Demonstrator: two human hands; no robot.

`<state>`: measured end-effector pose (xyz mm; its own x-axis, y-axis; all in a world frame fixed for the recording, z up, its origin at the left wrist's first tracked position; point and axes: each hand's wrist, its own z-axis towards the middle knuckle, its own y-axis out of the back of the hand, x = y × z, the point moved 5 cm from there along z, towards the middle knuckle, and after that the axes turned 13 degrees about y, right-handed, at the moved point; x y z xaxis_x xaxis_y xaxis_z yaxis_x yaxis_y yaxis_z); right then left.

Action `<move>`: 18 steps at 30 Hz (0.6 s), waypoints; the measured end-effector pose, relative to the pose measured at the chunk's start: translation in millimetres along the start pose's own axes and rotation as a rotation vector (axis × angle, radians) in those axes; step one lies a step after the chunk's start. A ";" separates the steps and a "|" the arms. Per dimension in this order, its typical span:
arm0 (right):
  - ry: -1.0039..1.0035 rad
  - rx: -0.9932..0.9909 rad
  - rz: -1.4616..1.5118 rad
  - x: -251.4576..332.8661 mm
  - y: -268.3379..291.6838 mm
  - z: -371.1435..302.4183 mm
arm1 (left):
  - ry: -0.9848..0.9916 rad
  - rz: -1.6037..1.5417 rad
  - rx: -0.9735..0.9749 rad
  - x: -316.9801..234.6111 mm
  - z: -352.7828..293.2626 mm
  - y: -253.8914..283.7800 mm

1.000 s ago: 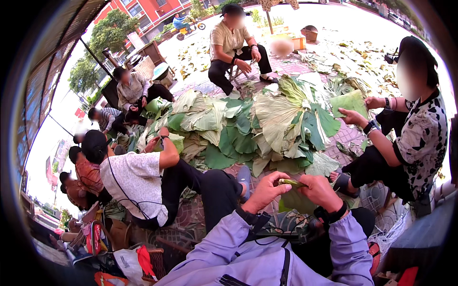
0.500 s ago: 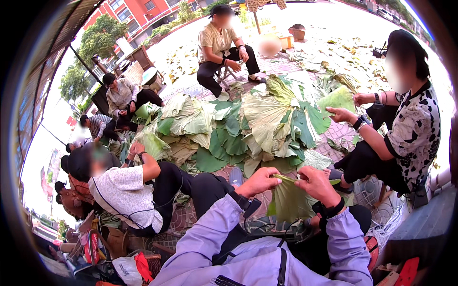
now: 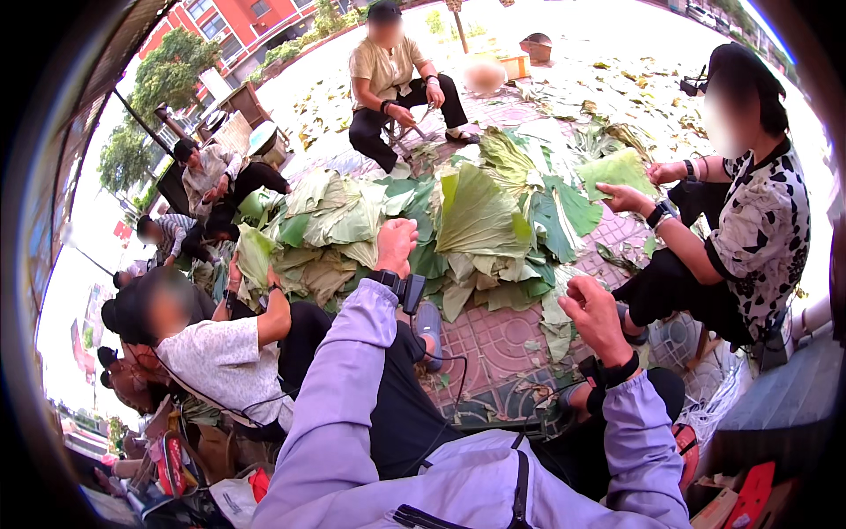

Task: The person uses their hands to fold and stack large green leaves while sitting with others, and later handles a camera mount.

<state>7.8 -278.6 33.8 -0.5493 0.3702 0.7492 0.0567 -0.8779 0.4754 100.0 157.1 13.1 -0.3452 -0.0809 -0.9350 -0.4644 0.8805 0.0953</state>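
Note:
My left hand (image 3: 397, 246) is held out toward the leaf pile, its fingers curled in, with no leaf seen in it. Just right of it a big pale green leaf (image 3: 478, 214) with brighter green edges spreads over the pile; I cannot tell whether it rests there or is still falling. My right hand (image 3: 594, 315) is raised above my right knee, fingers bent and pressed together; anything small inside them is hidden. The pile of large, veined leaves (image 3: 339, 220), some green and some dried pale, lies in front of me on the paving.
A person in a spotted shirt (image 3: 762, 229) at right holds a leaf (image 3: 619, 176). Another person in a white patterned top (image 3: 225, 357) sits close at left with a leaf (image 3: 256, 254). A person in beige (image 3: 385, 70) sits beyond the pile. Pink paving (image 3: 485, 344) has leaf scraps.
The leaf between my hands has left them, and a similar one now tops the pile. My left hand has moved forward and left; my right hand has shifted slightly. The view has shifted a little.

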 end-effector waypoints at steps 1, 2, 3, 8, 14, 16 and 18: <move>-0.016 -0.001 0.024 -3.4 -1.3 -1.1 | 0.000 0.010 0.052 5.8 -12.3 -13.1; -0.041 -0.003 0.035 -10.2 0.1 -4.2 | -0.019 0.065 0.101 9.7 -29.5 -33.3; -0.061 -0.005 0.052 -14.3 0.1 -6.6 | -0.051 0.112 0.142 13.0 -44.5 -45.9; -0.279 -0.064 0.445 -21.2 -17.7 -27.7 | -0.340 0.396 0.250 41.5 -89.6 -52.3; -0.362 -0.256 0.556 17.4 -7.4 -64.9 | 0.198 -0.382 0.663 79.4 -145.6 -76.8; -0.147 -0.231 0.317 54.9 0.2 -57.9 | 0.336 -0.650 0.782 85.3 -163.4 -80.0; 0.078 -0.192 0.135 117.7 1.4 -35.7 | 0.424 -0.753 0.772 98.3 -174.7 -78.5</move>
<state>-86.5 -247.1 106.2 -0.6110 0.2277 0.7582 -0.0217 -0.9622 0.2714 -40.0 -1.6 -26.6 -0.5061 -0.7277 -0.4629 -0.0977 0.5817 -0.8075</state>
